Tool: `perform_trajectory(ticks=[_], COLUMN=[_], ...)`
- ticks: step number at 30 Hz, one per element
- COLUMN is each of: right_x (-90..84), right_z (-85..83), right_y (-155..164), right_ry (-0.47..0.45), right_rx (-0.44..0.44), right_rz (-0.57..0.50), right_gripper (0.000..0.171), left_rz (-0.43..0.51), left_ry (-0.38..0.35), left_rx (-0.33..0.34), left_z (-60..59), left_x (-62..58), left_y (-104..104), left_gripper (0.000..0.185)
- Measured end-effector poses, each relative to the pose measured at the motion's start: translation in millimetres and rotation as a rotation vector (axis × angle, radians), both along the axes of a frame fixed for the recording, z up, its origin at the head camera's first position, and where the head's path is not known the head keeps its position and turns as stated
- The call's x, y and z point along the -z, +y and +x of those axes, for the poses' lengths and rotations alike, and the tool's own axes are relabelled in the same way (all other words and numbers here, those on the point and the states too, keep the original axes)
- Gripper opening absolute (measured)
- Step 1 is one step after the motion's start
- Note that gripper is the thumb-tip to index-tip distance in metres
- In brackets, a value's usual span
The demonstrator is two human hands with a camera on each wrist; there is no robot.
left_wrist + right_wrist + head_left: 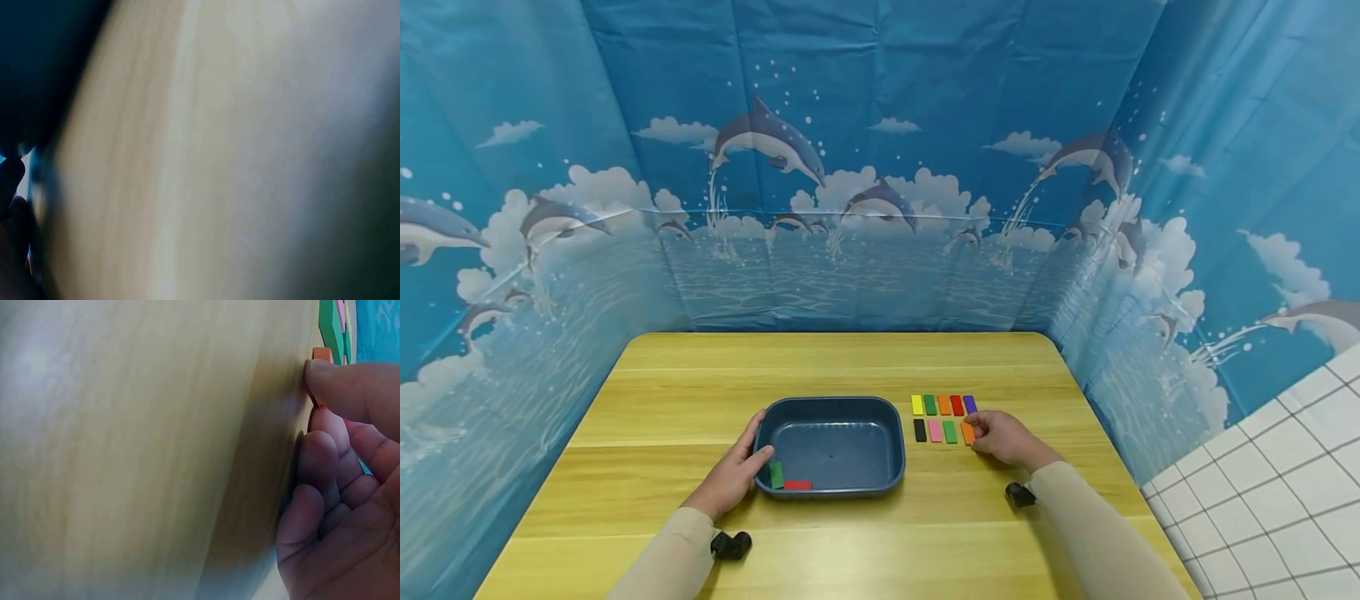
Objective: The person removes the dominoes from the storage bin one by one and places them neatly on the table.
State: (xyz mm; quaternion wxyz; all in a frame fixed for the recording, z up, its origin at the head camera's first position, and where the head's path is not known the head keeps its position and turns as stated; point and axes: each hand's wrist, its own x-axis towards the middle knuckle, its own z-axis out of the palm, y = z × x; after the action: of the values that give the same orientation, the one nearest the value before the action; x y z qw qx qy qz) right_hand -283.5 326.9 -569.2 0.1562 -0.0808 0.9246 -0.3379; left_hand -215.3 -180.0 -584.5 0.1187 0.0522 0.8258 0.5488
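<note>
A dark blue plastic basin (831, 493) stands on the table, with a green block (777, 475) and a red block (797, 484) lying inside at its near left corner. My left hand (733, 472) holds the basin's left wall, thumb over the rim and fingers outside. In the left wrist view that hand (14, 231) is a dark shape at the edge. My right hand (1009, 439) pinches an orange block (967, 433) at the right end of the nearer row. The right wrist view shows the thumb on this orange block (322, 355), its lower part hidden by fingers.
Two rows of flat coloured blocks lie right of the basin: yellow (917, 406), red (957, 406) and purple (970, 403) are in the back row, black (920, 430) and pink (935, 431) in front. A dolphin-print curtain (865, 275) surrounds the wooden table (850, 550).
</note>
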Motion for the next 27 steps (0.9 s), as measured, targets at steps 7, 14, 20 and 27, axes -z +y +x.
perform_trajectory(ticks=[7, 14, 20, 27], right_x=[-0.3, -0.2, -1.1, -1.2], right_z=[1.0, 1.4, 1.4, 3.1], right_y=[-0.4, 1.5, -1.9, -3.5], right_ry=[-0.020, -0.039, -0.040, -0.030], right_rx=[0.009, 0.037, 0.063, 0.057], right_rz=[-0.027, -0.069, -0.065, -0.073], right_gripper=[0.047, 0.048, 0.040, 0.039], left_rz=[-0.001, -0.007, -0.012, -0.010], left_ry=[0.001, -0.004, -0.004, -0.002], left_rx=[0.000, -0.002, -0.002, 0.001], left_z=[0.3, 1.7, 2.2, 3.4], left_x=[0.1, -1.0, -2.2, -3.5], left_y=[0.4, 0.3, 0.3, 1.0], left_gripper=[0.070, 0.069, 0.069, 0.069])
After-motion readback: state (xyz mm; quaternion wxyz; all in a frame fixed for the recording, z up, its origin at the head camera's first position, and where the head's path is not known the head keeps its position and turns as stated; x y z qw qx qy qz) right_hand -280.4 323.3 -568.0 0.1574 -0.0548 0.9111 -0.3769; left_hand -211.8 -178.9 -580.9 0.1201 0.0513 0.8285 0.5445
